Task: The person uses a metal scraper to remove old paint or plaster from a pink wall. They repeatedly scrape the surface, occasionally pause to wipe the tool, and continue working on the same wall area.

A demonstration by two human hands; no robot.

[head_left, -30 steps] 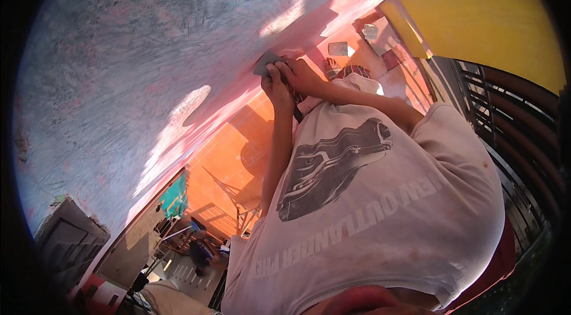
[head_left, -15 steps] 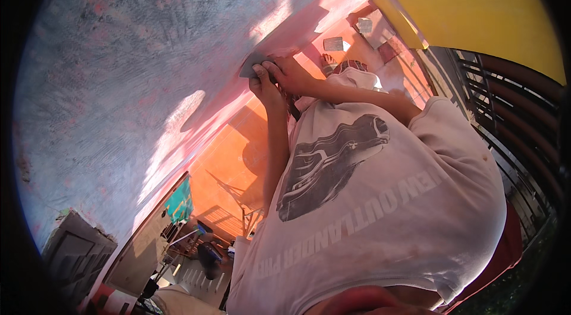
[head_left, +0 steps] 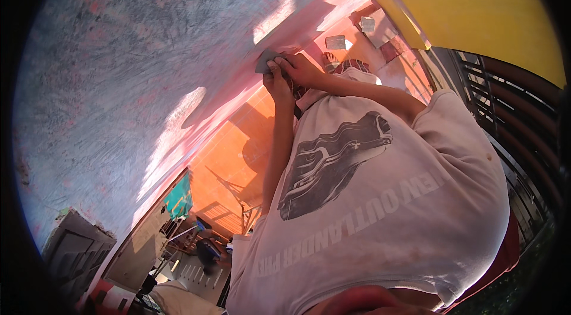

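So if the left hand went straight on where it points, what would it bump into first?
Past the grey flat piece it holds, the left hand would probably meet the blue-and-pink wall first; the remaining gap is unclear.

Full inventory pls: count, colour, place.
wall: one, blue-grey and pink, left
thin sheet: one, grey, upper centre
floor: one, orange, centre
flat pieces: two, pale grey, upper right of thin sheet
panel: one, yellow, upper right
railing: one, dark brown, right
cloth-like piece: one, turquoise, lower left
slatted fixture: one, grey, far lower left
other person: one, dark clothing, lower left
shirt: one, pale, lower centre
left hand, right hand: one each, bare, on thin sheet
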